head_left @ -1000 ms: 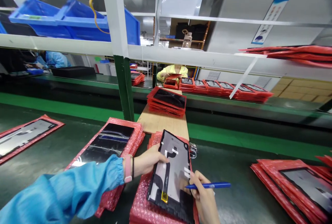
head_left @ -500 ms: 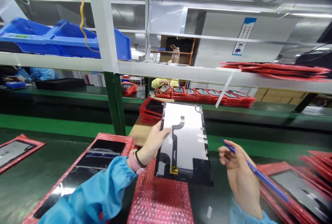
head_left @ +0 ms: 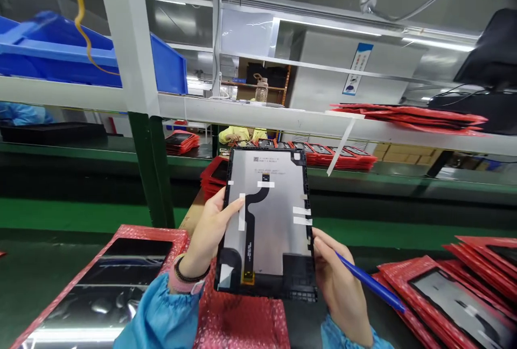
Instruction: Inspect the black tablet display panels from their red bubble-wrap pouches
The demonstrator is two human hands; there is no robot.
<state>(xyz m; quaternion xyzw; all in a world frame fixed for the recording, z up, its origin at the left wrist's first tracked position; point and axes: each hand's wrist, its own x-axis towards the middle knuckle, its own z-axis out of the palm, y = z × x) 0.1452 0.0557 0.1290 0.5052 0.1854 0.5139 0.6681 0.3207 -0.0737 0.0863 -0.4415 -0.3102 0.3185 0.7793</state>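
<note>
A tablet screen panel [head_left: 274, 230] is held up in front of me, its silver back with a black ribbon cable and white tape strips facing me. My left hand [head_left: 210, 230] grips its left edge, thumb on the back. At the lower right edge, my right hand [head_left: 339, 279] touches the panel with its fingers partly behind it. A blue pen-like stick [head_left: 371, 284] is tucked in that same hand and points down to the right. Below the panel lies a pink bubble-wrap bag [head_left: 242, 322].
Dark panels [head_left: 109, 273] rest on pink bubble wrap at left. Red bags with panels [head_left: 456, 300] are stacked at right. A green post [head_left: 151, 171] and white shelf beam [head_left: 242, 114] stand ahead, with blue bins [head_left: 169, 66] above. A person in yellow [head_left: 238, 134] works beyond.
My right hand has moved left onto the panel's right edge, still carrying the blue stick. The panel now faces me more squarely, and the view has shifted to the right.
</note>
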